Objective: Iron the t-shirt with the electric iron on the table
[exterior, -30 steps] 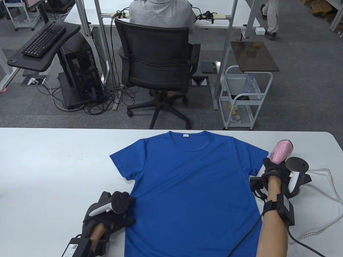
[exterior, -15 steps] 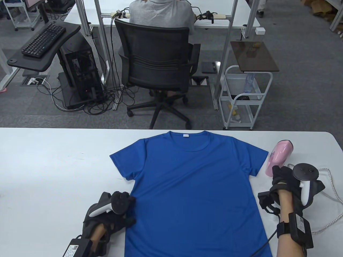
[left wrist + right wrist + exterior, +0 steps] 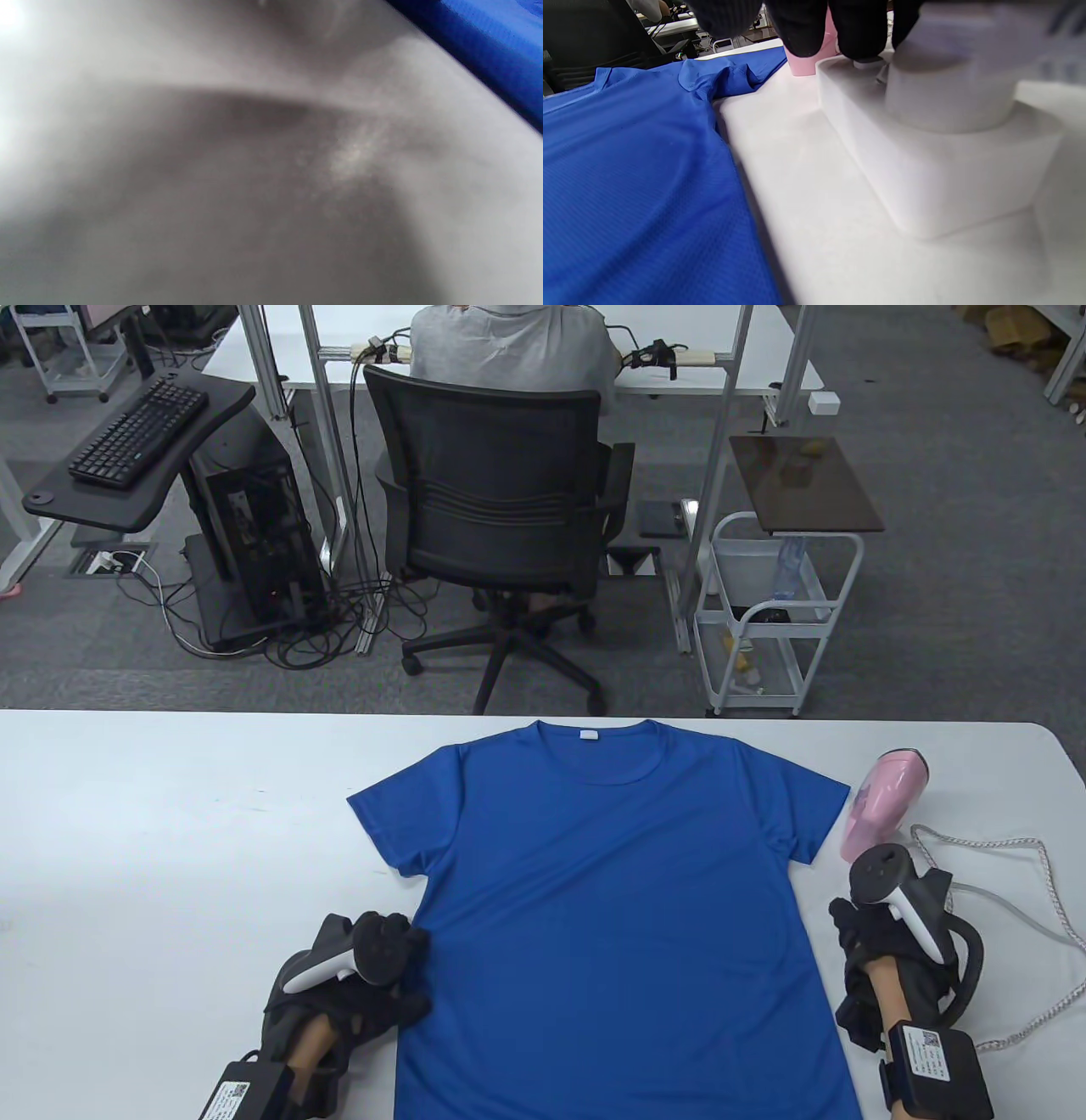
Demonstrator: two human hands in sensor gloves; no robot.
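A blue t-shirt (image 3: pixel 611 899) lies flat on the white table (image 3: pixel 170 831), collar to the far side. A pink electric iron (image 3: pixel 882 802) lies on the table just beyond the shirt's right sleeve. My right hand (image 3: pixel 882 920) rests on the table right of the shirt, near side of the iron and apart from it. In the right wrist view its fingertips (image 3: pixel 857 42) hang onto a white block-shaped object (image 3: pixel 933 161), with the iron (image 3: pixel 810 63) behind and the shirt (image 3: pixel 628 169) to the left. My left hand (image 3: pixel 382 984) rests on the shirt's left edge. The left wrist view is blurred, with blue fabric (image 3: pixel 488 38) at one corner.
The iron's white braided cord (image 3: pixel 1018 916) loops over the table at the far right, near my right hand. Beyond the table's far edge stand an office chair (image 3: pixel 492 492) and a white trolley (image 3: pixel 764 619).
My right hand has left the iron and drawn back toward the near edge, beside the shirt. The iron, the shirt and my left hand have not moved.
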